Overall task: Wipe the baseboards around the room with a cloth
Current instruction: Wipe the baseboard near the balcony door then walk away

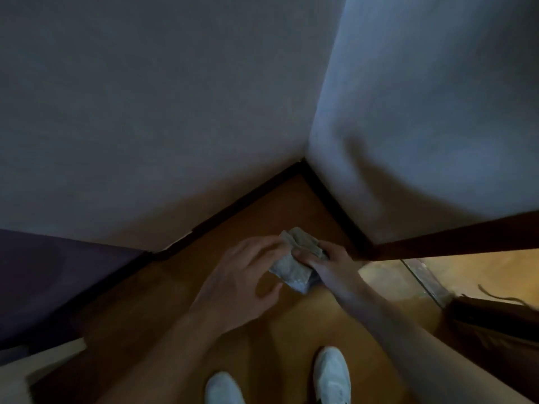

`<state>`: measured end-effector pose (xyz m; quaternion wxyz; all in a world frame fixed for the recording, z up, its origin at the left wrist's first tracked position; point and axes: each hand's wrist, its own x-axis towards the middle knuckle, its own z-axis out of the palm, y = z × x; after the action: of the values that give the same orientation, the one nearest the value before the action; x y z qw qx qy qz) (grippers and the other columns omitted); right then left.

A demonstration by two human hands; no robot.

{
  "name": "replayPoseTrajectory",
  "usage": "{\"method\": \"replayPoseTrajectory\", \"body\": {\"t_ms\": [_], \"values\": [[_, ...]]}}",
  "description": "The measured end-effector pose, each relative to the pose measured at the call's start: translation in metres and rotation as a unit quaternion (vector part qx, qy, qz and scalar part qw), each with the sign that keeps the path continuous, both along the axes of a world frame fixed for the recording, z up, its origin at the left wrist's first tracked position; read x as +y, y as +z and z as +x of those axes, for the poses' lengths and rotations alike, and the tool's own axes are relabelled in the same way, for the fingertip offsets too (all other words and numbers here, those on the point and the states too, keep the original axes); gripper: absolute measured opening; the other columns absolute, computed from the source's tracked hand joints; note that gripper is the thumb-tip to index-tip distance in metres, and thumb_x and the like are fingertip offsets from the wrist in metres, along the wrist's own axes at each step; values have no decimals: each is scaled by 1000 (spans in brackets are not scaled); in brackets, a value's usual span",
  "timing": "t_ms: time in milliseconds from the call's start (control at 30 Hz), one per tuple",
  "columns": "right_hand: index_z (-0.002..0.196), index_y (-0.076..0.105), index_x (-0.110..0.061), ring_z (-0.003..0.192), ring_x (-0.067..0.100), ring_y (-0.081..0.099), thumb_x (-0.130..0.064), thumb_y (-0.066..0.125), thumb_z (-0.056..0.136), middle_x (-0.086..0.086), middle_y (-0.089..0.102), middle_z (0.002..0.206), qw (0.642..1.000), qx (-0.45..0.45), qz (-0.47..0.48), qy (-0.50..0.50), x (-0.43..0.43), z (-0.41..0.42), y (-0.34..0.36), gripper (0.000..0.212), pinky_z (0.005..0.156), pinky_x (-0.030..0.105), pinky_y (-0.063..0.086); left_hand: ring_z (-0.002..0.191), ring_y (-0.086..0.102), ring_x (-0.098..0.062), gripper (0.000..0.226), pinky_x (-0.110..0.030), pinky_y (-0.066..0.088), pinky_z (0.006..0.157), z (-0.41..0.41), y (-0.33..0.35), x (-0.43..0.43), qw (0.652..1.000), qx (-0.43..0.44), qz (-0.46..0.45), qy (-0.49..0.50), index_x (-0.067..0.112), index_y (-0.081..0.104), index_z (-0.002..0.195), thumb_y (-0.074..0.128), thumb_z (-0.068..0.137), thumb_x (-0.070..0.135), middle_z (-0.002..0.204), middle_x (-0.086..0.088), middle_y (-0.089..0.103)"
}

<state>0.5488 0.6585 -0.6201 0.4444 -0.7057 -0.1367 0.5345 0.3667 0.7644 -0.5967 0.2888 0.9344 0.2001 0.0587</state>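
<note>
A crumpled grey cloth hangs in the air over the wooden floor, in front of a room corner. My right hand grips its right side with curled fingers. My left hand reaches in from the left, and its fingertips touch the cloth's upper left edge with the fingers spread and relaxed. A dark baseboard runs along the foot of the left wall. It meets a second dark baseboard under the right wall at the corner.
My two white shoes stand on the wooden floor below the hands. A dark purple panel lies at the left. A dark brown door edge juts in from the right, with a metal threshold strip below it.
</note>
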Motion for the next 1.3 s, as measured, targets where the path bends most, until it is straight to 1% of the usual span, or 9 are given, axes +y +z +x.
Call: {"method": "replayPoseTrajectory", "body": {"t_ms": [400,500,600,700,800,900,1033,1167,1300], "values": [[119,70,-22,110,26,67,-58,57,84,7,71,118,980,186,71,12,50,49,-248,52,87,45,57,109,61,-37,36,-50,55,81,56,-249,61,979,-66,162,-102,5,72,115,81,81,16,119,-13,66],[127,64,-19,118,30,62,-68,49,84,9,67,125,971,223,85,-1,57,53,-289,67,102,52,47,102,62,-37,33,-51,55,75,65,-286,65,972,-98,193,-93,5,74,111,76,81,20,111,-11,68],[128,64,-23,118,26,63,-77,41,82,6,67,127,971,222,90,-3,57,49,-312,75,102,51,47,100,62,-33,30,-47,55,74,66,-309,62,975,-122,181,-37,5,75,108,66,86,25,107,-8,69],[117,71,-30,111,19,67,-76,46,80,1,71,119,984,154,91,-5,48,47,-320,63,92,46,55,94,62,-18,19,-37,54,74,58,-322,51,987,-135,35,86,11,70,104,65,91,23,102,1,65],[111,73,-27,105,17,69,-65,57,79,1,73,114,990,106,95,-10,45,45,-321,51,84,42,58,89,64,-5,7,-26,54,74,47,-331,48,950,-141,-175,216,23,62,101,66,96,19,95,13,65],[100,73,-28,92,10,72,-28,74,85,0,74,103,993,30,112,27,44,44,-325,15,69,25,57,81,64,4,10,-11,48,68,40,-341,51,908,-148,-259,294,30,62,94,69,94,23,90,21,68],[110,63,-24,87,-4,67,-6,77,82,-5,68,107,990,-89,91,58,48,51,-336,35,68,12,52,82,70,-6,19,-27,56,72,34,-357,59,841,-83,-372,382,26,67,94,70,87,43,94,7,74],[122,61,-22,78,-12,58,-12,77,83,-6,61,106,963,-235,63,113,53,56,-347,44,60,5,44,93,65,-22,15,-37,53,79,29,-370,64,890,53,-253,377,27,58,88,72,92,30,97,2,65],[123,58,-26,101,18,51,-29,76,81,1,49,117,838,-501,29,216,47,57,-357,46,79,28,45,129,39,-28,58,-46,42,101,27,-369,70,972,99,13,213,29,47,140,73,88,33,141,-6,40]]}}
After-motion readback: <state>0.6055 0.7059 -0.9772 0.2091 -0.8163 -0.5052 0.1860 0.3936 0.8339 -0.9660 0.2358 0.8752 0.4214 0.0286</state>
